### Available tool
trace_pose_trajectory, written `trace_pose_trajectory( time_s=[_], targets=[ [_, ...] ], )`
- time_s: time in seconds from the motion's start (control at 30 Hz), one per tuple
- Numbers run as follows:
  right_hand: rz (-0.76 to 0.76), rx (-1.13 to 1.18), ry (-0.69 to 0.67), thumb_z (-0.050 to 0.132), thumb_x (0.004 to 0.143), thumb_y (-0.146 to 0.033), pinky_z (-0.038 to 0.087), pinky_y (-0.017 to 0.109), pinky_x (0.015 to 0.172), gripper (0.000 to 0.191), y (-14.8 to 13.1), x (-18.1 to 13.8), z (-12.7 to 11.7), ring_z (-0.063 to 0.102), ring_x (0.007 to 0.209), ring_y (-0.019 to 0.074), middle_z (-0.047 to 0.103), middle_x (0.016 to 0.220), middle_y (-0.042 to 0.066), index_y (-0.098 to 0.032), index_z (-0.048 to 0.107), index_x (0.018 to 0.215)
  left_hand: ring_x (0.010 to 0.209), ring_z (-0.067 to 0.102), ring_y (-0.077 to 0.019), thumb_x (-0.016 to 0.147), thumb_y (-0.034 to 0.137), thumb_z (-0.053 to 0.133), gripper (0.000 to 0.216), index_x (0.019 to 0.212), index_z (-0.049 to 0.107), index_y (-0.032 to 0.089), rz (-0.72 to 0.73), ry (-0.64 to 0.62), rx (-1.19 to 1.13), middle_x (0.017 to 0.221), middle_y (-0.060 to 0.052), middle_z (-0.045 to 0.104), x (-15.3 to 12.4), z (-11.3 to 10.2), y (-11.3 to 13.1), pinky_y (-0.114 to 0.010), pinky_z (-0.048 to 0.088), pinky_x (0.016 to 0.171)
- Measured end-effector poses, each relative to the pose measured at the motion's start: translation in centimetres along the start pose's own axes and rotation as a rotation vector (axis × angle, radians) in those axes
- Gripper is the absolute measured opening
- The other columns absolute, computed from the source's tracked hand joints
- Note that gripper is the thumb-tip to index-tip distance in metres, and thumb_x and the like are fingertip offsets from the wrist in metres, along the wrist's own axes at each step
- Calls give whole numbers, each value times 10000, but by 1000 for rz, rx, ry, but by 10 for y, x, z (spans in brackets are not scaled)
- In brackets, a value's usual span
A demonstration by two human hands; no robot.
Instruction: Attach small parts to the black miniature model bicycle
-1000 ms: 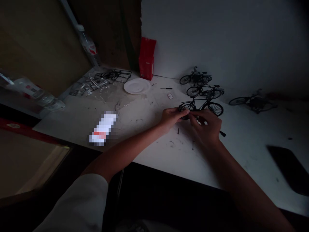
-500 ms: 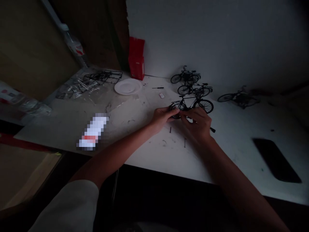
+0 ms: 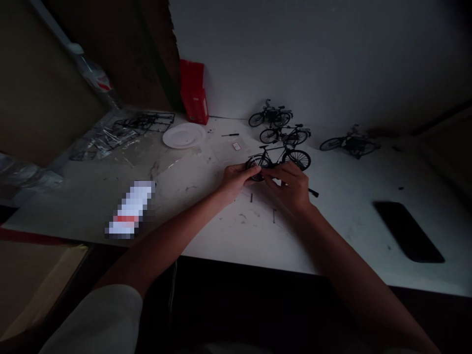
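A black miniature bicycle (image 3: 276, 156) stands near the middle of the table, its saddle up. My left hand (image 3: 236, 181) is closed on its left wheel, with the thumb lying over the rim. At that same wheel, my right hand (image 3: 289, 184) pinches with thumb and index finger, and whatever is between the fingertips is too small to make out. Past the right hand's outer side sticks the end of a dark rod (image 3: 313, 192); whether the hand holds it cannot be told. Two small thin pieces, a short pin (image 3: 251, 197) and a longer one (image 3: 274, 216), lie in front of the hands.
Behind stand more miniature bicycles (image 3: 284, 134), one farther right. A white plate (image 3: 183, 136), red box (image 3: 194, 93), small screwdriver (image 3: 230, 134) and black part frames (image 3: 147, 121) lie towards the back left. A lit phone (image 3: 131, 209) is left, a black phone-like slab (image 3: 409, 231) right.
The whole scene has shifted left in view as the camera turned. Both hands keep their places on the bicycle's wheel, with barely any visible finger movement.
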State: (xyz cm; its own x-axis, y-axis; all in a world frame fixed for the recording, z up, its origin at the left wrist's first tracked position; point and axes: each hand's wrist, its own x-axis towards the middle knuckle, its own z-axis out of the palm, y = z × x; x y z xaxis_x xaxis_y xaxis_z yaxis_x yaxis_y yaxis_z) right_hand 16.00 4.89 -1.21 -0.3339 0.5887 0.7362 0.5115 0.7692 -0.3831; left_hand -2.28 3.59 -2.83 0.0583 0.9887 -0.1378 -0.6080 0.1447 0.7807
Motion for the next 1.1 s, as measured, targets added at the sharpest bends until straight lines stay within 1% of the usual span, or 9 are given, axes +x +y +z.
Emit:
trace_pose_trajectory(
  time_s=[0.13,0.27,0.4,0.6,0.7,0.8,0.93,1.1],
  targets=[
    [58,13,-18,708,1007,-343,529,393,686,186,-3,0,0,641,729,212,769,790,62,-287,879,960,822,740,-165,590,348,1015,370,819,811,141,4,24,12,854,-44,804,0,0,0,-322,588,850],
    [101,32,-2,747,994,-374,534,396,696,156,-4,-2,1,616,701,206,774,785,50,-285,873,1016,834,744,-162,605,309,1003,346,824,799,136,-22,31,10,867,-43,801,2,-1,0,-319,580,874],
    [91,34,19,774,982,-382,527,385,696,145,-1,-4,2,612,682,198,759,761,35,-284,867,1033,845,754,-164,632,306,986,346,868,802,133,-51,-8,-2,901,-54,812,3,-3,0,-321,583,876],
    [85,19,18,776,983,-379,527,393,720,134,-3,-3,2,637,700,205,765,752,30,-286,868,1012,821,738,-155,640,300,976,316,826,782,133,-49,-29,5,853,-42,792,2,-3,2,-306,584,844],
    [119,8,25,760,991,-391,531,396,715,151,-9,-3,3,644,710,210,758,744,31,-286,869,994,835,749,-172,657,328,975,322,841,790,138,-38,-39,27,865,-52,801,2,-4,2,-328,589,866],
    [143,32,64,740,1008,-376,526,391,708,158,-14,-3,4,628,714,207,755,744,31,-284,865,977,837,760,-180,675,346,981,320,850,809,141,-24,-72,31,877,-58,811,2,-5,1,-341,593,890],
    [209,72,88,756,997,-372,518,391,702,142,-16,-6,5,600,707,201,749,743,27,-279,858,961,869,770,-186,685,357,988,315,859,823,153,-19,-101,40,908,-60,822,1,-6,1,-346,589,919],
    [304,120,103,791,957,-384,478,364,617,130,-13,-9,7,553,667,192,738,741,24,-274,858,944,919,774,-193,665,369,1010,354,863,821,145,-42,-135,23,914,-62,819,1,-4,2,-364,577,987]
  ],
)
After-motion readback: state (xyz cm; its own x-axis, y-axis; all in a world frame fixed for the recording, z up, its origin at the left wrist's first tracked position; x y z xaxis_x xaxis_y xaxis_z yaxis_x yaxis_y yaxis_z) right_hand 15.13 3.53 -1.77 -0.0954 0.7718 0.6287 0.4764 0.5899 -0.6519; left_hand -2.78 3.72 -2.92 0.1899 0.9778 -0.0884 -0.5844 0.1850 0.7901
